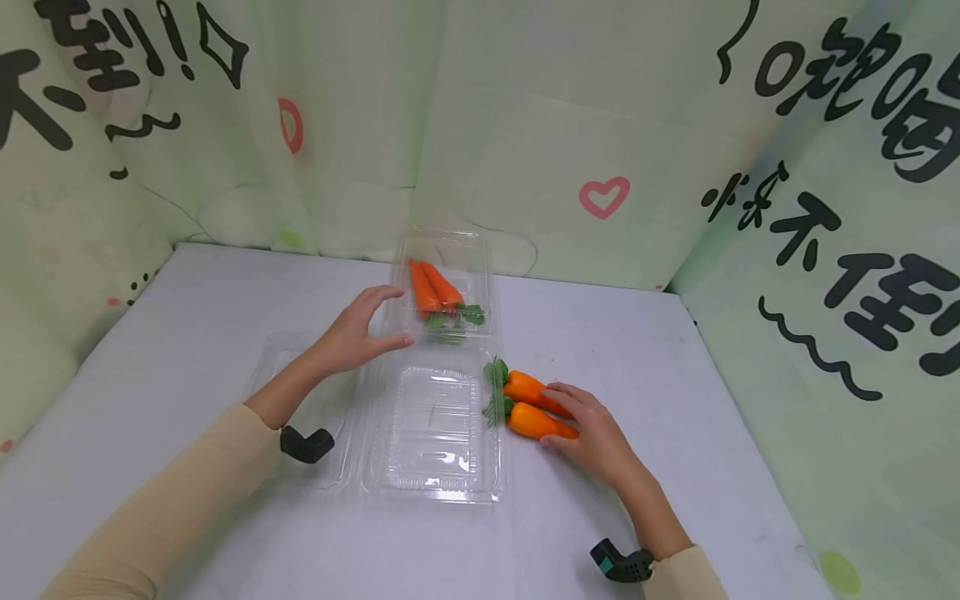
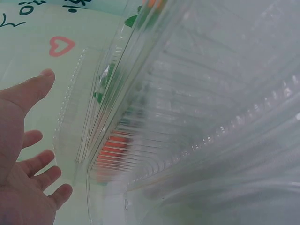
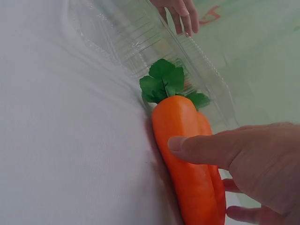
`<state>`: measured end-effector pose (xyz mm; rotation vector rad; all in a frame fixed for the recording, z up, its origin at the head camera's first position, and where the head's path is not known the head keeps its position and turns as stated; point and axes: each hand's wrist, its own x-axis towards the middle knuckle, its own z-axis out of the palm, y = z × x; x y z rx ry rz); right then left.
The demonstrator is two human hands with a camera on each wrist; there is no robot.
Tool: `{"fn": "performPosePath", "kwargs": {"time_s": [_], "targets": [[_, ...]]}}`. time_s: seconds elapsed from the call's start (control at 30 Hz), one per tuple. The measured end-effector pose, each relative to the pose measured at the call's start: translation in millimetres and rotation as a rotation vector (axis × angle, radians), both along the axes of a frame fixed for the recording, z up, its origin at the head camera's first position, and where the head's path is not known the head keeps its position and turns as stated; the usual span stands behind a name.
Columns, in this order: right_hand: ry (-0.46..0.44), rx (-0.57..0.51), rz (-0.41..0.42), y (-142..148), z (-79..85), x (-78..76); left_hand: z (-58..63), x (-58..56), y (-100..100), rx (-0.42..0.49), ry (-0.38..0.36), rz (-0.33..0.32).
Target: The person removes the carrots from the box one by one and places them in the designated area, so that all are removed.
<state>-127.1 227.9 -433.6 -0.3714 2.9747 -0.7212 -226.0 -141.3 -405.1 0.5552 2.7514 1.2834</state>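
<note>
Two orange carrots point(image 1: 536, 421) with green leaves lie side by side on the table, their leafy ends against the right edge of an open clear plastic container point(image 1: 431, 429). My right hand point(image 1: 588, 433) spans both carrots near their tips, thumb on one side and fingers on the other. In the right wrist view, the thumb point(image 3: 197, 146) lies across the nearer carrot point(image 3: 183, 140). My left hand point(image 1: 360, 333) is held with its fingers apart, just left of a second clear container point(image 1: 480, 250). Inside that one lie two more carrots point(image 1: 431, 287); the hand holds nothing.
The open container's transparent lid point(image 1: 337, 454) spreads out to its left, beneath the left forearm. A white table point(image 1: 600, 333) carries everything. Pale green curtains point(image 1: 510, 125) with printed lettering and hearts hang behind it and at both sides.
</note>
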Motion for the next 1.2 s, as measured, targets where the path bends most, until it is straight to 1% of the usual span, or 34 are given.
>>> {"fn": "performPosePath", "kwargs": {"time_s": [0.17, 0.43, 0.63, 0.8, 1.0, 1.2], "targets": [[-0.038, 0.002, 0.023, 1.4, -0.1, -4.1, 0.8, 0.1, 0.1, -0.006, 0.001, -0.003], [-0.044, 0.038, 0.006, 6.8, -1.2, -5.1, 1.4, -0.9, 0.5, -0.011, 0.005, -0.008], [-0.036, 0.027, -0.001, 13.2, -1.7, -3.2, 1.9, -1.1, 0.8, -0.019, -0.003, -0.002], [-0.032, -0.004, 0.000, 16.3, -2.6, -2.0, 2.5, -1.0, 1.7, -0.025, -0.012, 0.010], [-0.016, -0.041, -0.025, 17.0, -3.7, -0.4, 1.6, -1.0, 1.9, -0.025, -0.006, 0.011], [-0.028, -0.038, -0.061, 16.1, -3.8, 0.3, 1.8, -0.6, 2.2, -0.027, -0.008, 0.012]]}}
